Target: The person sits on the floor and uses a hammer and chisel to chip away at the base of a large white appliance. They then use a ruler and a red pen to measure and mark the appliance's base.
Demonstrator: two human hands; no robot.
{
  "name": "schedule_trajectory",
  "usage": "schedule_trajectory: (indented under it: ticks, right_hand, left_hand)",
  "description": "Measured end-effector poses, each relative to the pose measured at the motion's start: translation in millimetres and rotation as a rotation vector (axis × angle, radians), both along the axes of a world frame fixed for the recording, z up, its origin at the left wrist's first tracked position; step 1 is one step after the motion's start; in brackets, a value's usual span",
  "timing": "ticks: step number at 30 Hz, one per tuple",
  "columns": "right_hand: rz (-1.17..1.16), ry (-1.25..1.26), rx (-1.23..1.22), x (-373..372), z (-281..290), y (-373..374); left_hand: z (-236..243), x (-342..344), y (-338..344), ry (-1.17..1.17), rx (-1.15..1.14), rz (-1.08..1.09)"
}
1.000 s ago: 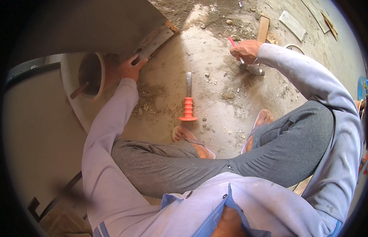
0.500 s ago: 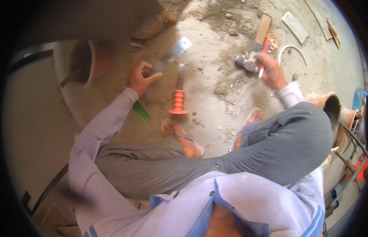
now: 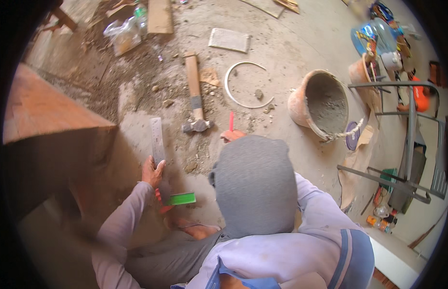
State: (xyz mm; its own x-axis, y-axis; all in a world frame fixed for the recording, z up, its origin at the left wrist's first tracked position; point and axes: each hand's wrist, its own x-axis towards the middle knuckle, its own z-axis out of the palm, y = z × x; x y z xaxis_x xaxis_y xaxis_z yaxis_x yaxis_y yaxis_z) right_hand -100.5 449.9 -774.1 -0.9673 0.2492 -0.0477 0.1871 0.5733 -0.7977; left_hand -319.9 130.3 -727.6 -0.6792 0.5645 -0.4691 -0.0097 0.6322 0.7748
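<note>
My left hand (image 3: 151, 172) is closed on a try square, its metal blade (image 3: 157, 137) pointing away from me and its green stock (image 3: 182, 198) nearer my foot. An orange-red chisel grip (image 3: 165, 209) shows partly beside the stock, the rest covered by the hand and square. My right hand (image 3: 231, 135) is largely hidden behind my raised knee. Upright from its fingers rises a slim red pencil (image 3: 231, 120). Left of that hand, a hammer (image 3: 195, 98) lies on the dusty floor, its head towards me.
A bucket of grey mortar (image 3: 325, 108) stands to the right, beyond my knee. Around the hammer lie a curved white strip (image 3: 228, 79), a pale tile (image 3: 229, 40) and rubble. An orange-brown slab (image 3: 55, 106) juts in at left. A metal-framed chair (image 3: 410, 130) stands at far right.
The view has swung to the right, bringing in the mortar bucket and chair. My right hand with the pencil has gone from beside the hammer head to behind the knee. The left still grips the square.
</note>
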Motion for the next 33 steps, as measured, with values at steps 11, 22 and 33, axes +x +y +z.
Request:
schedule_trajectory:
  ticks: [11,22,33]
  right_hand:
    - [-0.059,0.057,0.113,-40,111,37]
    - [-0.531,0.334,0.349,68,283,117]
    - [-0.646,-0.316,0.884,159,275,365]
  left_hand:
    - [15,-20,87,0.067,-0.505,-0.901]
    - [129,-116,220,0.497,-0.169,-0.991]
    - [130,-184,76,0.628,-0.281,-0.819]
